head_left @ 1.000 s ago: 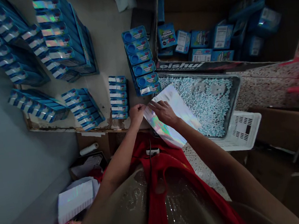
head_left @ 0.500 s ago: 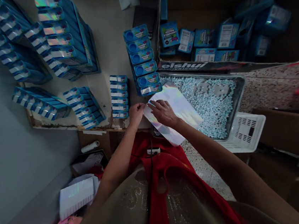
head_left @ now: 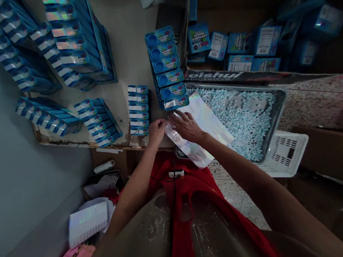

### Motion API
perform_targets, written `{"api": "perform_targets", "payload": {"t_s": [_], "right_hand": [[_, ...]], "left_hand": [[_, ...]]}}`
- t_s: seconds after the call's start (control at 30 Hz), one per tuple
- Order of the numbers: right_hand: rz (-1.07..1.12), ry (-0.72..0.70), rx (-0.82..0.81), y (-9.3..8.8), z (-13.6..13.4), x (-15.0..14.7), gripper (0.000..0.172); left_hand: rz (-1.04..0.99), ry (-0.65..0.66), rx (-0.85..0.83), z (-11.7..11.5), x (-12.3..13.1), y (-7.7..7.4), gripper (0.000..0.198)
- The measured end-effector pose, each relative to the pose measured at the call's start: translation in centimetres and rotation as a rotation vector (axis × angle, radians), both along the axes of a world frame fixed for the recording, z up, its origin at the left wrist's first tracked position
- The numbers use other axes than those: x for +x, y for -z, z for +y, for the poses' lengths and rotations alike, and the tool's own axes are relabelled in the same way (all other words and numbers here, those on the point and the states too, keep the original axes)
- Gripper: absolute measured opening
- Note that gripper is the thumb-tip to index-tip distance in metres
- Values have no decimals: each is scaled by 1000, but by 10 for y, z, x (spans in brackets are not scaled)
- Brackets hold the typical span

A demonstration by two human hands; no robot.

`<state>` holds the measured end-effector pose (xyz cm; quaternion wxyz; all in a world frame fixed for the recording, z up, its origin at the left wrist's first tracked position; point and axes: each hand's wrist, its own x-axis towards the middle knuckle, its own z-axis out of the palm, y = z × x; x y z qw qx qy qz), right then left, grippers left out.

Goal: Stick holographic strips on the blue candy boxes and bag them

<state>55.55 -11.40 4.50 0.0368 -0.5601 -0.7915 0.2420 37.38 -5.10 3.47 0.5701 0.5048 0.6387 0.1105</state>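
A shiny iridescent sheet (head_left: 209, 118) lies slanted over the near-left part of a metal tray, passing under my right forearm. My left hand (head_left: 157, 131) pinches with thumb and fingertips at the sheet's left corner. On that same end is my right hand (head_left: 187, 126), palm down, its fingers bent over the sheet and gripping it; its thumb is partly hidden. Just beyond my hands stands a row of blue candy boxes (head_left: 170, 78) with round windows. Left of my left hand is a shorter row of blue boxes (head_left: 139, 110) with shiny strips on their ends.
More rows of blue boxes (head_left: 81, 40) stand on the table at left. The metal tray (head_left: 279, 105) of pale blue candies sits at right, over a white plastic basket (head_left: 293, 148). Behind it is a large cardboard box (head_left: 245, 75) holding loose blue boxes. A wall borders the left.
My right hand's fingers have shifted slightly up and bent more over the sheet's end. The left hand stays pinched at the corner. The whole view has shifted a little.
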Motion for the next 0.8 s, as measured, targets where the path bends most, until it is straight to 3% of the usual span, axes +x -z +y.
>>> {"api": "perform_targets", "payload": {"t_s": [0.13, 0.33, 0.8], "right_hand": [[29, -41, 21, 8, -6, 1, 59], [18, -4, 19, 14, -19, -5, 58], [56, 8, 33, -11, -34, 2, 42]], "left_hand": [[-39, -49, -43, -4, -1, 4, 19], [10, -21, -43, -5, -3, 2, 17], [133, 25, -7, -21, -2, -17, 14]]}}
